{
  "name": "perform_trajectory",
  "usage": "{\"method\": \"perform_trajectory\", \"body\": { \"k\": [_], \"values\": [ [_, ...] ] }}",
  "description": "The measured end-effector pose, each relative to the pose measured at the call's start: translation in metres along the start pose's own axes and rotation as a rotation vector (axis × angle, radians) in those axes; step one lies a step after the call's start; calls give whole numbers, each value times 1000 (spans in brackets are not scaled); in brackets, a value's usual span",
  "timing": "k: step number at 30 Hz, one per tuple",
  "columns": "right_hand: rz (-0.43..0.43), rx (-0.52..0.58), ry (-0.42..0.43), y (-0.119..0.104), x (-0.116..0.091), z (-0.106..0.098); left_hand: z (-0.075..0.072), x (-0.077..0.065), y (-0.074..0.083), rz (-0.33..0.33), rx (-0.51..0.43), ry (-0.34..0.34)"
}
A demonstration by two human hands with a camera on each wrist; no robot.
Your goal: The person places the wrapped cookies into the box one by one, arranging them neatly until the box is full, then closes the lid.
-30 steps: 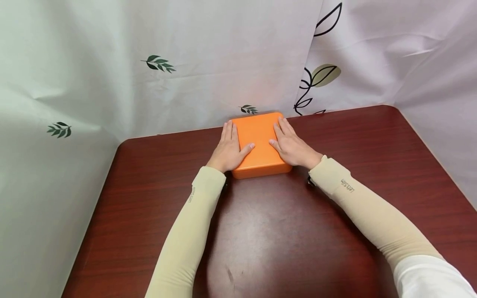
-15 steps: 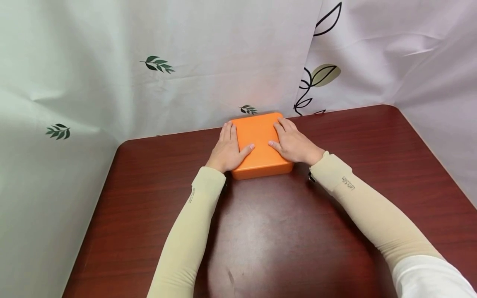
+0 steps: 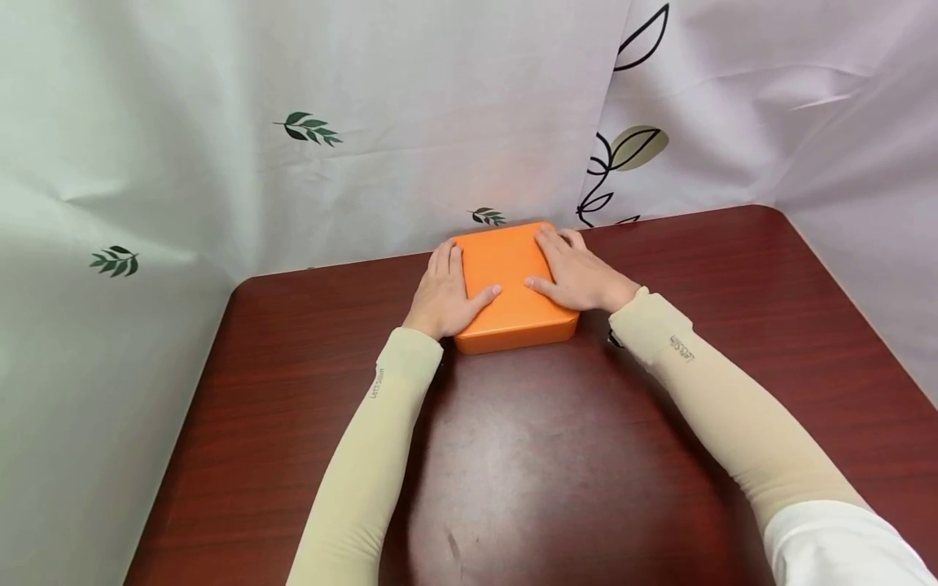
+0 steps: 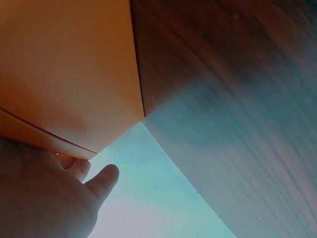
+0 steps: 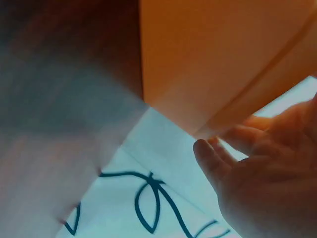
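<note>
An orange lidded box [image 3: 506, 268] sits on the table near its back edge. In the head view my left hand [image 3: 442, 297] lies along the lid's left edge, thumb on top and fingers reaching toward the far left corner. On the opposite side my right hand [image 3: 582, 277] rests on the lid's right edge; its thumb and index finger lie on top, and the other fingers bend over the far right corner. Both wrist views show the box's side walls [image 4: 64, 59], with a seam just below the top. Fingers of the right hand [image 5: 267, 163] show beside that upper edge.
The dark red wooden table [image 3: 542, 456] spreads around the box. A white curtain [image 3: 410, 98] with leaf prints hangs right behind the box and closes in the left and right sides. Pale sleeves [image 3: 381, 439] cover both forearms.
The right hand's index finger has slid inward on the lid, and its other fingers now bend and spread more at the far corner. The left hand stays nearly in place.
</note>
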State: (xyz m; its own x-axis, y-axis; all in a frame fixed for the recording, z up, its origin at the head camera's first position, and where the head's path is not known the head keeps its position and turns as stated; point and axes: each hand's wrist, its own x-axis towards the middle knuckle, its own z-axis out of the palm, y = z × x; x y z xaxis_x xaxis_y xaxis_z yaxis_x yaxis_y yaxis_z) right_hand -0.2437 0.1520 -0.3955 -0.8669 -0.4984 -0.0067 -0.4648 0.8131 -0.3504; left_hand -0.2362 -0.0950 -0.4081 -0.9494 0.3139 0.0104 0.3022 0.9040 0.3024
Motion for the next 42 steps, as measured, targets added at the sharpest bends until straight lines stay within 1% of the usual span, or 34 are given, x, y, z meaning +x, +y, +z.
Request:
{"method": "perform_trajectory", "body": {
  "k": [4, 10, 13, 17, 24, 26, 30, 34, 37, 42],
  "values": [
    [5, -75, -21, -1, -2, 9, 1, -2, 1, 2, -2, 7],
    [5, -73, 13, -3, -3, 10, -1, -5, 1, -11, 1, 13],
    [5, -67, 22, -3, -3, 8, -3, -5, 2, -2, -15, 12],
    [-11, -47, 25, -1, -4, 8, -3, -5, 1, 3, -30, 14],
    [-9, -19, 0, 2, -6, 9, -2, -5, 1, 5, -92, -58],
    [-11, 0, 8, 3, -7, 9, -2, -7, 0, 5, -115, -52],
    [-15, 56, 38, 4, -11, 10, -3, -10, -2, 2, -181, -13],
    [1, 131, 41, 4, -16, 9, -7, -12, -3, -41, -272, -3],
    [17, 174, 40, 4, -20, 5, -11, -15, -7, -69, -317, -2],
    [24, 181, 64, 8, -28, -1, -16, -21, -16, -80, -309, 14]
  ]
}}
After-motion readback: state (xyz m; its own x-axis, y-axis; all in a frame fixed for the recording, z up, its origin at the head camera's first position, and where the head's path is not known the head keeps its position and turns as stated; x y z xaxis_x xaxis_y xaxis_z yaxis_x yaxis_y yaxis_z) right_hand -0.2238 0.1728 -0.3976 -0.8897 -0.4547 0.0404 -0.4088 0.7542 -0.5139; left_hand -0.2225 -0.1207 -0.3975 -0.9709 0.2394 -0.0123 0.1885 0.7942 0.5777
